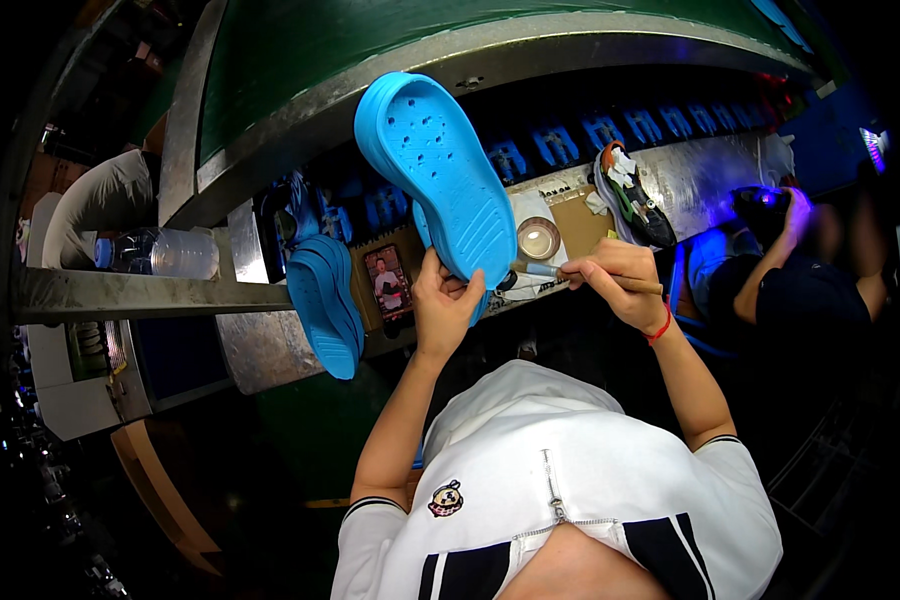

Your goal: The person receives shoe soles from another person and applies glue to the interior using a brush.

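Note:
My left hand [442, 310] grips a bright blue shoe sole [450, 185] by its lower, narrower end. The sole stands tilted up, its holed and ridged face toward me. Part of another blue piece shows behind it. In my right hand [618, 278] is a brush [542, 269] with a wooden handle, its tip close to the lower right edge of the sole; whether it touches, I cannot tell. Just above the brush sits a small round dish [538, 240] on white paper. More blue soles [322, 300] lean together left of my left hand.
A phone [388, 287] stands between the leaning soles and my left hand. Beyond my right hand lies a dark shoe [632, 195]. Above runs a green conveyor belt [300, 60] with a metal edge. A plastic bottle [165, 252] lies left; another person's hand [796, 215] shows right.

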Motion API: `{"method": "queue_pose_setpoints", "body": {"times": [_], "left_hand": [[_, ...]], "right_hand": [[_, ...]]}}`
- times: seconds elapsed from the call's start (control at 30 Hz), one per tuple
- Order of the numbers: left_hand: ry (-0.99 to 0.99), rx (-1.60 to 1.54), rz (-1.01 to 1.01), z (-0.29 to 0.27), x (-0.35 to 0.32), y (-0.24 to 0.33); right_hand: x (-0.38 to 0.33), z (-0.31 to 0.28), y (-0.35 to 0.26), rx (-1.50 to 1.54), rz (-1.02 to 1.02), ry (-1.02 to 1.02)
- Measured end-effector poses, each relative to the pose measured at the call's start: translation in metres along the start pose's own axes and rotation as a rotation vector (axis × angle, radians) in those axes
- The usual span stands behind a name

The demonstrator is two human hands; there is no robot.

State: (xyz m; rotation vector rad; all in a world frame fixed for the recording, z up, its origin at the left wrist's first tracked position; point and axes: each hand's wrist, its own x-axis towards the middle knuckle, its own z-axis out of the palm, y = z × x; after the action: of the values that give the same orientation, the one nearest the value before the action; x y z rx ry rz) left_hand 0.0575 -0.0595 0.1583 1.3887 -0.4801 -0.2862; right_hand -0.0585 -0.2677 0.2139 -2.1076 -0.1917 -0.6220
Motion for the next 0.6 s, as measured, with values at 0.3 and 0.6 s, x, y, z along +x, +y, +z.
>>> {"method": "queue_pose_setpoints", "body": {"times": [0.3, 0.6], "left_hand": [[-0.123, -0.078, 0.031, 0.004, 0.035, 0.031], [0.113, 0.143, 0.316, 0.004, 0.286, 0.203]], "right_hand": [[-0.011, -0.031, -0.011, 0.268, 0.214, 0.265], [-0.019, -0.018, -0.011, 0.400, 0.281, 0.201]]}}
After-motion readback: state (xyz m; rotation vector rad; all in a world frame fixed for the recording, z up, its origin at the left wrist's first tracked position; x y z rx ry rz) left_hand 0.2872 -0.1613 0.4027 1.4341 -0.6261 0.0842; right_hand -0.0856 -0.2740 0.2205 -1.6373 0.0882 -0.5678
